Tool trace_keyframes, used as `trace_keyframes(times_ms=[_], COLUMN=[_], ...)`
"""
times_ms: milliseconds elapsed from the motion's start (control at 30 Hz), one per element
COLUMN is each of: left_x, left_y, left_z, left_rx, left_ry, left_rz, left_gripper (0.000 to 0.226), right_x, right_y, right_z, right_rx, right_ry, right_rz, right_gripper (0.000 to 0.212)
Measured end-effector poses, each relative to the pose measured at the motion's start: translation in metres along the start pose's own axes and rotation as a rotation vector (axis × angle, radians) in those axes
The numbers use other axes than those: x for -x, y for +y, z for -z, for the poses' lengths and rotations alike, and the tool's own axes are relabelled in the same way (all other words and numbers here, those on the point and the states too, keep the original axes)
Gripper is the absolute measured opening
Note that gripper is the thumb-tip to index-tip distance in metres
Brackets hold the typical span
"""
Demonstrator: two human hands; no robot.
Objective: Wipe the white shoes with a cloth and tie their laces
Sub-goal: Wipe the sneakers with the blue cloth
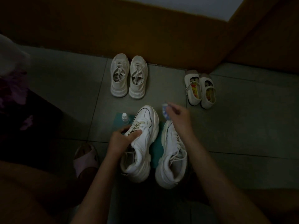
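**Left hand (pixel 120 137) gripping the left white shoe (pixel 142 143), right hand (pixel 178 114) pinching the cloth (pixel 165 113)**

The left hand's fingers are curling over the shoe's laces. The right hand is hovering with the small, blurred cloth hanging from its fingertips, and the right white shoe (pixel 171 159) is lying just below it. A small bottle (pixel 125 118) is standing just beyond the left hand, on a teal mat (pixel 156 151).

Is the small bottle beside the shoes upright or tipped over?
Upright: the bottle stands on the teal mat, its white cap pointing up.
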State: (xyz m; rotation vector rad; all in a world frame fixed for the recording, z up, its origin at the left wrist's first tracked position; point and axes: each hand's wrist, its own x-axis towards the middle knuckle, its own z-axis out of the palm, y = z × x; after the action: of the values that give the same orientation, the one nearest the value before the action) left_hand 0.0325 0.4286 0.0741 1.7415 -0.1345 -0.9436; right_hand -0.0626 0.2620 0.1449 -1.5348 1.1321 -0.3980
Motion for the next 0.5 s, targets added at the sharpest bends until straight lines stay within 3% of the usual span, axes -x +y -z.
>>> trace_keyframes(times_ms=[200, 333, 500], left_x=[-0.003, -0.002, -0.002], left_y=[-0.002, 0.0, -0.001], left_z=[0.002, 0.0, -0.006], left_rx=[-0.012, -0.021, -0.096], left_ry=[0.0, 0.005, 0.031], left_rz=[0.016, 0.02, 0.005], left_gripper=[0.038, 0.037, 0.04], right_x=[-0.046, -0.059, -0.063], right_y=[0.002, 0.005, 0.007], right_z=[-0.054, -0.062, -0.049], right_rx=[0.29, 0.63, 0.661], right_ry=[-0.263, -0.413, -0.461], right_rz=[0.12, 0.249, 0.231], right_gripper=[0.026, 0.023, 0.021])
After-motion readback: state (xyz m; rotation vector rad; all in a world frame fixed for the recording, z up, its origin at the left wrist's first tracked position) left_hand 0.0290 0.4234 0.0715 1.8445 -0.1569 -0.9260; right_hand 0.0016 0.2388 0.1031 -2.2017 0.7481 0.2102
